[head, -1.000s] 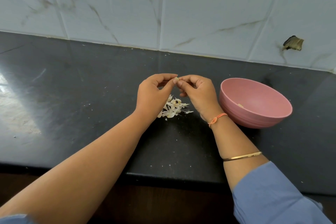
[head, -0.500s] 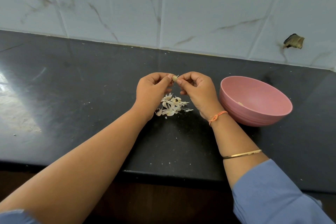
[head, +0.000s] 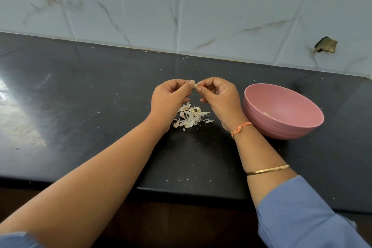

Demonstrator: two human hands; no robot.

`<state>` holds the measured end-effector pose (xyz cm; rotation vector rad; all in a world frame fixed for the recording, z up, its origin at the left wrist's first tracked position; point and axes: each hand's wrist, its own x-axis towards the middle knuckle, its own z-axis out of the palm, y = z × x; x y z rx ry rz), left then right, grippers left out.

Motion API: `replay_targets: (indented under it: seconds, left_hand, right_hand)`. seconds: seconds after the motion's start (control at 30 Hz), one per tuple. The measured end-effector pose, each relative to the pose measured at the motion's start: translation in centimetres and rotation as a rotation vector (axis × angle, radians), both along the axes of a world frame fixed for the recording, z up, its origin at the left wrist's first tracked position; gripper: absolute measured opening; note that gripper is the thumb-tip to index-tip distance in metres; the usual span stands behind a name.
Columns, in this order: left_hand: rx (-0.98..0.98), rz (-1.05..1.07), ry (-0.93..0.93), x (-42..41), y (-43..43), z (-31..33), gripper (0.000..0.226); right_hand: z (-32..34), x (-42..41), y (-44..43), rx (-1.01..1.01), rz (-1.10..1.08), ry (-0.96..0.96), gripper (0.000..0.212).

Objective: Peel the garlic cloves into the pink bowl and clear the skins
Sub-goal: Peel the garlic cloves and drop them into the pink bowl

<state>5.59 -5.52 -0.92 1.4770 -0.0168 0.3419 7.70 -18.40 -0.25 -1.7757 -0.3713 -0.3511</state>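
A small garlic clove (head: 195,86) is pinched between the fingertips of my left hand (head: 170,100) and my right hand (head: 220,98), held a little above the dark counter. Under the hands lies a heap of pale garlic skins (head: 190,117). The pink bowl (head: 281,125) stands just right of my right hand, with a peeled clove (head: 266,114) showing inside near its left wall. Most of the held clove is hidden by my fingertips.
The black stone counter (head: 80,106) runs left to right, with its front edge (head: 191,192) near my forearms. A white marbled tile wall (head: 221,16) backs it, with a broken hole (head: 326,45) at the right. Tiny skin flecks dot the counter.
Both hands have risen slightly off the skin heap and parted a little, so the clove shows between the fingertips. The bowl and the skin heap have stayed put.
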Motion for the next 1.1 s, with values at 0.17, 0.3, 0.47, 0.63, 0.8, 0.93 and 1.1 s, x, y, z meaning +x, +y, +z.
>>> replay_targets:
  seconds: [0.17, 0.3, 0.47, 0.63, 0.8, 0.93, 1.1]
  left_hand:
    - [0.043, -0.066, -0.063, 0.01, 0.07, -0.13, 0.021]
    - [0.017, -0.068, -0.072, 0.03, 0.10, -0.09, 0.031]
    - [-0.004, -0.056, -0.073, 0.14, 0.01, -0.25, 0.031]
    - [0.015, 0.006, -0.104, 0.15, 0.14, -0.21, 0.029]
    - [0.093, 0.028, -0.111, 0.13, 0.17, -0.27, 0.029]
    - [0.091, 0.015, -0.107, 0.14, 0.21, -0.19, 0.029]
    - [0.125, 0.008, -0.094, 0.11, 0.12, -0.18, 0.029]
  right_hand:
    - [-0.20, 0.19, -0.11, -0.023, 0.004, -0.007, 0.010]
    - [-0.37, 0.35, -0.13, -0.046, -0.010, -0.001, 0.006]
    - [-0.11, -0.13, -0.04, -0.064, 0.033, -0.003, 0.005]
    - [-0.16, -0.12, 0.12, -0.120, -0.032, -0.028, 0.018]
    - [0.03, -0.21, 0.13, -0.042, -0.056, -0.042, 0.016]
    - [0.12, -0.33, 0.26, -0.053, -0.041, -0.058, 0.017]
    - [-0.04, -0.25, 0.20, -0.075, -0.027, -0.083, 0.012]
